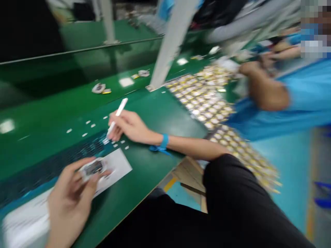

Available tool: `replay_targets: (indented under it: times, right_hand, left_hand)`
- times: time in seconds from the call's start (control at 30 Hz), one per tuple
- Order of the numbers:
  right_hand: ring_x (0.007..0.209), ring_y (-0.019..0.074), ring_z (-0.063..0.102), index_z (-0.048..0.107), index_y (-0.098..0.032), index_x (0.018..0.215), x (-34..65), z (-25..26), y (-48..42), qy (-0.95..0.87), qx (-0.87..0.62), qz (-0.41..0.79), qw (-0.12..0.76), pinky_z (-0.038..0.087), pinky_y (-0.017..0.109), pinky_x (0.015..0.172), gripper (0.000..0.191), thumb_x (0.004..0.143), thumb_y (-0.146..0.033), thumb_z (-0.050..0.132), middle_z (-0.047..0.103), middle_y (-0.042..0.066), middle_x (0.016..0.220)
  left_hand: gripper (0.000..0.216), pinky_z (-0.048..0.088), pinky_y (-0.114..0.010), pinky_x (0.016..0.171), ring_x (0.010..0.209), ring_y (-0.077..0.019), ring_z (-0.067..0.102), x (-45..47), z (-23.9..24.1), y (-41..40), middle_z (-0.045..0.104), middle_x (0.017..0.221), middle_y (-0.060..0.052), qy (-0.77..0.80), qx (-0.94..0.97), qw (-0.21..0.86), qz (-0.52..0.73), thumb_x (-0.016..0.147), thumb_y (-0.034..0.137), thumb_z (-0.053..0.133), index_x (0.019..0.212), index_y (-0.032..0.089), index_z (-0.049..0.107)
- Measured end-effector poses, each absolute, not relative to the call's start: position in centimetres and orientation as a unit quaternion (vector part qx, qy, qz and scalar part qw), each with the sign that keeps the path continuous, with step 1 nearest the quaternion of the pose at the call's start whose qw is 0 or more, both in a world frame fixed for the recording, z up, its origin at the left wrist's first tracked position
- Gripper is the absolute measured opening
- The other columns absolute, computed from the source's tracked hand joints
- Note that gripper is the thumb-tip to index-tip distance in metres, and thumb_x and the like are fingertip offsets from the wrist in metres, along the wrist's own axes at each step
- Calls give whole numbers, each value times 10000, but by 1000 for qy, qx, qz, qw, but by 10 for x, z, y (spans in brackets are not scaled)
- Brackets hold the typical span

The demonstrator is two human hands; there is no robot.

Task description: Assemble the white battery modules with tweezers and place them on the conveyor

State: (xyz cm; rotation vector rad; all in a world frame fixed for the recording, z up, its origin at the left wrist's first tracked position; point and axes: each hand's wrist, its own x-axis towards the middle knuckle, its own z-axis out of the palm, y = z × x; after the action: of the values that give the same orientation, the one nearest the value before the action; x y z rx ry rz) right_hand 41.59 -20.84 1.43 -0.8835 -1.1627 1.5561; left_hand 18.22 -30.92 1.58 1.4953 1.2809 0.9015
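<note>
In the head view, my left hand point(74, 193) grips a small white housing point(94, 168) with dark parts showing inside. Beneath it lies a white paper sheet point(119, 165). My right hand point(126, 125), with a blue band at the wrist, holds a white pen-shaped tool point(121, 106) tilted, its tip down. By the tip is a small pale piece point(106, 141); whether it touches the tip I cannot tell. Several small white pieces point(93, 125) are scattered around. A long dark textured strip point(69, 158) runs along the table behind my left hand.
Many round white-and-yellow parts point(212, 110) stand in rows to the right, beside a co-worker's blue sleeve point(307, 89). A grey post point(170, 44) rises from the green table point(155, 120). Behind lies a green belt point(59, 100) with a few assemblies point(99, 88).
</note>
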Motion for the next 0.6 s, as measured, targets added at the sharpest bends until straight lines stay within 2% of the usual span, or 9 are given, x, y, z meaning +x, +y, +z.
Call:
replay_targets:
  times: [0.07, 0.1, 0.27, 0.43, 0.6]
  right_hand:
    - [597, 127, 730, 575, -196, 920, 414, 10, -210, -488, -336, 612, 524, 604, 193, 551, 386, 1000, -551, 702, 745, -6, 700]
    - [613, 128, 736, 588, -198, 925, 413, 8, -211, -497, -330, 600, 534, 610, 191, 565, 416, 971, -587, 727, 753, -1, 721]
    - [575, 134, 726, 613, -219, 889, 406, 11, -231, -533, -313, 580, 530, 620, 207, 533, 387, 1010, -577, 693, 740, -6, 697]
    - [557, 129, 709, 636, -220, 860, 397, 17, -245, -556, -314, 569, 518, 622, 209, 527, 370, 1027, -547, 684, 702, -21, 661]
    - [586, 121, 714, 660, -211, 817, 396, 22, -249, -563, -330, 554, 516, 630, 202, 556, 377, 1012, -529, 709, 690, -21, 677]
  left_hand:
    - [300, 678, -319, 885, 995, -246, 821, 195, 25, -310, 802, 1162, -53, 522, 561, 513, 386, 980, 290, 745, 1257, 250, 637]
    - [290, 682, -298, 844, 970, -246, 828, 200, 25, -308, 811, 1130, -66, 507, 561, 519, 399, 977, 278, 743, 1241, 228, 634]
    - [298, 678, -257, 841, 983, -231, 829, 207, 23, -305, 816, 1096, -94, 472, 562, 539, 415, 1001, 171, 677, 1288, 179, 595]
    - [340, 680, -308, 948, 1016, -220, 822, 211, 21, -310, 794, 1231, -89, 414, 566, 548, 456, 1006, 129, 669, 1333, 190, 602]
    - [378, 688, -350, 975, 1034, -227, 818, 213, 17, -309, 798, 1222, -72, 400, 570, 535, 478, 997, 114, 674, 1359, 195, 605]
